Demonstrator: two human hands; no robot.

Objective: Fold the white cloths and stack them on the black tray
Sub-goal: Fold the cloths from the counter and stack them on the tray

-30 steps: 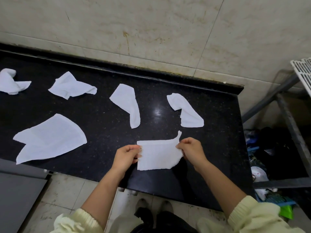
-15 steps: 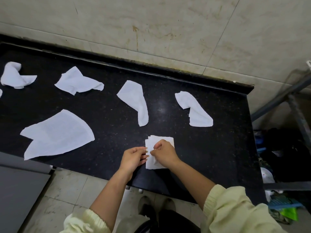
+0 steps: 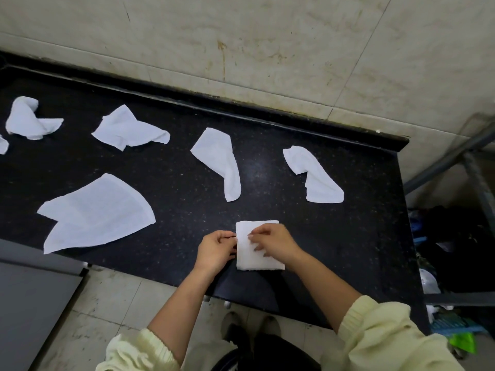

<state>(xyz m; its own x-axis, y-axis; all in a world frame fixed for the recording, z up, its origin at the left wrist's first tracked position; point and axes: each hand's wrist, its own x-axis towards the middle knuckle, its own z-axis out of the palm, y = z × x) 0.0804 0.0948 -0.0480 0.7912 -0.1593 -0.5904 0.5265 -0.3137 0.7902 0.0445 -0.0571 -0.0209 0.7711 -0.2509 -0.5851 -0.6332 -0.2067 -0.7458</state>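
Note:
A small white cloth (image 3: 253,259), folded into a rectangle, lies near the front edge of the black counter (image 3: 348,236). My left hand (image 3: 215,249) pinches its left edge with curled fingers. My right hand (image 3: 277,243) rests on top of it, fingertips pressing the upper layer down. Several unfolded white cloths lie farther back: a large flat cloth (image 3: 96,214) at the left, and crumpled cloths at the far left (image 3: 26,119), left of centre (image 3: 128,128), centre (image 3: 218,162) and right (image 3: 312,175).
A tiled wall (image 3: 267,49) rises behind the counter's raised back lip. Right of the counter stands a grey metal rack (image 3: 476,167) with dark clutter beneath it. A grey cabinet (image 3: 32,303) sits at the lower left. Floor tiles and my feet show below the counter edge.
My right hand carried the cloth's right side over to the left, folding it in half into a small rectangle, and now rests on top. The camera view shifted slightly right.

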